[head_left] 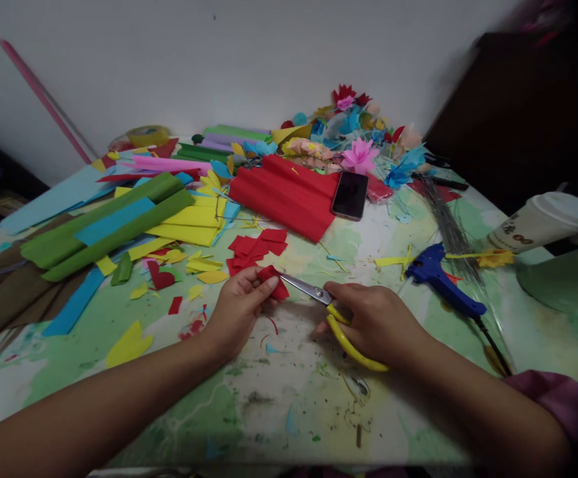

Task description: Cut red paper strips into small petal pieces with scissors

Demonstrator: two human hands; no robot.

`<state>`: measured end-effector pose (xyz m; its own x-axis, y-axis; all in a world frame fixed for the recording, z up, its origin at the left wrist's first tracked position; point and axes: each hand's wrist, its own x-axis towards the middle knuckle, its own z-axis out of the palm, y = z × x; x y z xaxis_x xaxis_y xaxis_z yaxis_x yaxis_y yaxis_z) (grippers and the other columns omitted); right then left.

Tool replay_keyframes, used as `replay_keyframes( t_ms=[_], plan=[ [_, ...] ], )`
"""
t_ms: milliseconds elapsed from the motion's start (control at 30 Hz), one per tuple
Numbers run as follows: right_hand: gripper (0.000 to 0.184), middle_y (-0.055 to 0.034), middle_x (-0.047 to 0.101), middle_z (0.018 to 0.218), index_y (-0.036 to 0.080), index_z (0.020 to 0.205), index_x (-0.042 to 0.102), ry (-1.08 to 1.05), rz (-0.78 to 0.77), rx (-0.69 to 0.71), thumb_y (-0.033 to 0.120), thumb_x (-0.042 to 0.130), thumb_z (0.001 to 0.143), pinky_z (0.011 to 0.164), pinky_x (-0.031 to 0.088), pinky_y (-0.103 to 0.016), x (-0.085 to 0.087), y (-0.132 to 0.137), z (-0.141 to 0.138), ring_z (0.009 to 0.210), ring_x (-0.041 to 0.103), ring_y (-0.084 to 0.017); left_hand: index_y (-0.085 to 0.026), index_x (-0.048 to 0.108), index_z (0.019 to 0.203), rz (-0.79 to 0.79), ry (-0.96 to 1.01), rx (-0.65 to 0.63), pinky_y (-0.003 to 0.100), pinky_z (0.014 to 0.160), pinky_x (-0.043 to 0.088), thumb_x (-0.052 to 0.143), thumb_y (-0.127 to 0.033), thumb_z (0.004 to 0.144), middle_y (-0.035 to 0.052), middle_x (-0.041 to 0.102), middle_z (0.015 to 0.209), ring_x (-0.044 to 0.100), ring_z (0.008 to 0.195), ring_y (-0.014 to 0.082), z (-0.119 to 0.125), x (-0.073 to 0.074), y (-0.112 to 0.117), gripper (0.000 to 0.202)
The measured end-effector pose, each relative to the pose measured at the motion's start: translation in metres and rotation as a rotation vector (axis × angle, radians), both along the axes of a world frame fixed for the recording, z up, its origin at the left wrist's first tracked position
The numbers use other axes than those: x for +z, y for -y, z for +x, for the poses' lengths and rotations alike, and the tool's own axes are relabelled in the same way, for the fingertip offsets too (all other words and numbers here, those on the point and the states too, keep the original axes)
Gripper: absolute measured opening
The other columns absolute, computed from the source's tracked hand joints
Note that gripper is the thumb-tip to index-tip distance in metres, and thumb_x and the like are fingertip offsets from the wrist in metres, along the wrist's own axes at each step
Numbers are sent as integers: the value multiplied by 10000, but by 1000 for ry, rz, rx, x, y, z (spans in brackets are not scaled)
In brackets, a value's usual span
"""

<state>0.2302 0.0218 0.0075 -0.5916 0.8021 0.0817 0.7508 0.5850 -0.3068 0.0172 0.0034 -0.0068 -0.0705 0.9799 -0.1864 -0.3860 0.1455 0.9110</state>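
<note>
While the left hand (239,302) pinched one small piece of red paper (282,290) between thumb and fingers, the right hand (379,318) was curled around the yellow handles of one pair of scissors (326,296), whose tips reached the paper in front of the body; whether the blades were fully together could not be told. The paper was gripped close to the tips, presumably to keep something so limp from bending away. Just beyond the left hand lay a heap of red pieces (256,247), overlapping too much for an exact count, likely put there for an easy reach. Past it, beyond both hands, spread one large red sheet (284,196), with one phone (349,196) at its right end, perhaps weighing it down. To the left of the left hand, two green rolls (114,232) rested on the other papers. To the right of the right hand were one blue glue gun (431,269), perhaps set aside to free that hand, a bundle of thin wires (443,209) too dense to count, and, farther out, one lidded cup (538,222). Farthest beyond the hands, one pink flower (360,155) stood out among many paper blooms on the worktop (319,431).
</note>
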Motion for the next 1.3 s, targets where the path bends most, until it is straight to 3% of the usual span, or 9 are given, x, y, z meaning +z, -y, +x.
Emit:
replay_keyframes(
  t_ms=[133,300,600,767,1033,1300],
  plan=[
    [292,-34,662,764,217,976,609,0,-13,-4,458,571,816,542,257,-241,1,0,0,619,559,-157,-148,638,749,20,37,30,174,533,438,760,-222,682,-17,633,628,548,546,77,0,-2,0,158],
    [365,-30,650,733,213,972,617,10,-10,-8,533,572,803,528,248,-244,2,0,-1,592,544,-154,-157,670,807,46,66,117,163,605,454,792,-198,634,-25,654,679,559,583,62,0,-4,-3,215],
    [464,-54,666,811,192,1012,609,32,16,20,601,548,801,575,283,-263,5,2,-1,687,601,-194,-154,665,776,59,-79,-17,182,544,441,758,-239,686,-9,647,604,566,551,91,-5,-10,-1,155],
    [417,-53,674,804,196,1008,609,59,19,20,560,542,817,573,272,-261,5,1,0,681,602,-190,-149,652,756,47,-102,-5,193,532,440,776,-246,656,-6,643,610,561,542,96,-6,-10,-1,186],
    [380,-33,657,751,203,964,597,15,16,12,553,548,823,559,279,-249,1,0,1,649,577,-169,-152,654,760,49,-111,-29,207,544,443,714,-305,741,23,670,669,578,570,103,-11,-8,-1,165],
    [374,-39,664,776,205,991,600,15,-5,1,536,553,822,560,285,-251,0,1,1,645,580,-167,-163,648,801,54,-64,39,200,576,466,741,-265,703,8,676,652,596,588,102,-8,-3,-2,169]
  ],
)
